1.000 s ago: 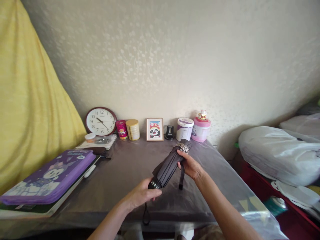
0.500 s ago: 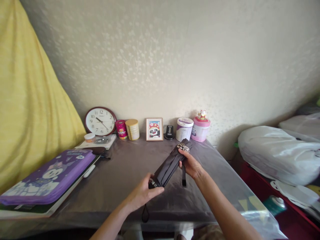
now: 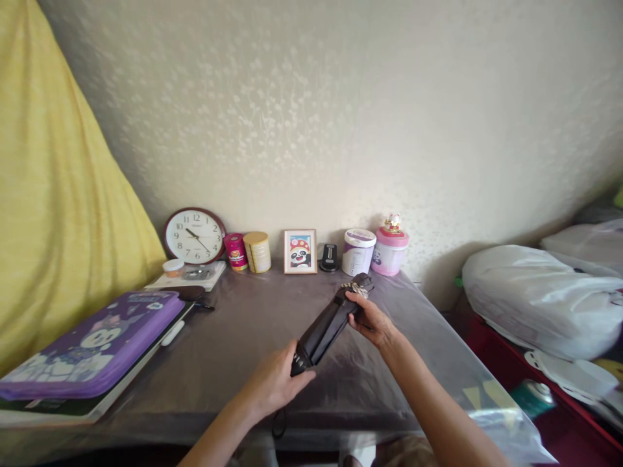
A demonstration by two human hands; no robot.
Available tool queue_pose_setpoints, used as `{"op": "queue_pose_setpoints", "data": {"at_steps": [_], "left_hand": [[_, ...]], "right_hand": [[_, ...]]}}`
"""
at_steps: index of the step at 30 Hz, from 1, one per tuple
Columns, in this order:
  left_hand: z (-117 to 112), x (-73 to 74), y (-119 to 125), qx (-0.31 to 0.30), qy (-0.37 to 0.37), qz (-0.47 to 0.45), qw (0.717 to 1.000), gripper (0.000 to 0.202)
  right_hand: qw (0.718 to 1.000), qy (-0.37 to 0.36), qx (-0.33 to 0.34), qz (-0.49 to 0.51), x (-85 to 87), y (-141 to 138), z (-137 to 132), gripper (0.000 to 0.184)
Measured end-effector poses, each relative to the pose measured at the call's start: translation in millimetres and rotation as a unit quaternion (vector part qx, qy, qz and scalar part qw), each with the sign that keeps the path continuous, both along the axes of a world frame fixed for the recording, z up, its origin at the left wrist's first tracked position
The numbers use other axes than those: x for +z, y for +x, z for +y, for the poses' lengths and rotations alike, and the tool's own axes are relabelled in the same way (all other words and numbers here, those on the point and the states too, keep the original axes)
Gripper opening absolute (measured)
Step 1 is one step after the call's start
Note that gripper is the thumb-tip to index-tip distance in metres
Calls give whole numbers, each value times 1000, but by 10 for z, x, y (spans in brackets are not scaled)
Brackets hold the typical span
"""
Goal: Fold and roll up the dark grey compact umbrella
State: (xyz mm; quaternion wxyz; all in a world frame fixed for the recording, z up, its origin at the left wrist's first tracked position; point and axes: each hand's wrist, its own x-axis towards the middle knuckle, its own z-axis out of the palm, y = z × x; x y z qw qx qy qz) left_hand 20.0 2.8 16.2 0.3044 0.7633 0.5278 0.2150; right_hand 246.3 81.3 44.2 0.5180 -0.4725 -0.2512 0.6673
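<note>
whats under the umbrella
The grey table covering shows around the umbrella, held by the left hand and right hand; the patch directly beneath is covered, so unseen.

Folded umbrella point(image 3: 325, 329) — left grip point(image 3: 278, 379) on handle point(image 3: 298, 363), right grip point(image 3: 372, 319) near far end point(image 3: 362, 281), over table point(image 3: 248, 318)

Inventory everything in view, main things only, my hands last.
Umbrella: 1, black, in both hands
Table: 1, grey, centre
Clock: 1, white, back left
Canisters: 2, pink, yellow, beside clock
Picture frame: 1, pale, back middle
Tubs: 2, white, pink, back right
Figurine: 1, red, gold, atop pink tub
Case: 1, purple, left
Fabric: 1, yellow, far left
Wall: 1, pale, behind
Can: 1, teal, lower right
Bags: count unclear, white, right
Left hand: 1, umbrella's handle end
Right hand: 1, umbrella's far end
</note>
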Motion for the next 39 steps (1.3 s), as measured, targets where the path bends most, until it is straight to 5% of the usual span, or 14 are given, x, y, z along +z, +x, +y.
{"op": "queue_pose_setpoints", "data": {"at_steps": [2, 4, 12, 22, 29, 34, 39], "left_hand": [[36, 53, -55, -64, -98, -139, 983, 51], [78, 86, -82, -52, -171, -240, 954, 63], [103, 75, 72, -59, -247, -422, 870, 89], [-23, 222, 32, -37, -197, -442, 874, 55], [-31, 287, 20, -16, -230, -444, 866, 57], [-33, 270, 33, 16, -270, -459, 846, 54], [-14, 187, 59, 53, -272, -484, 830, 40]], "right_hand": [[1000, 4, 11, -10, 1, -15, -13, 21], [999, 4, 30, -20, 7, -57, -39, 23], [993, 10, 109, -33, 38, -356, -187, 32], [953, 128, 266, -67, 172, -209, -261, 41], [914, 158, 367, -66, 179, -24, -277, 60], [901, 220, 366, -76, 176, 12, -260, 56], [882, 238, 354, -202, 48, -25, -211, 42]]}}
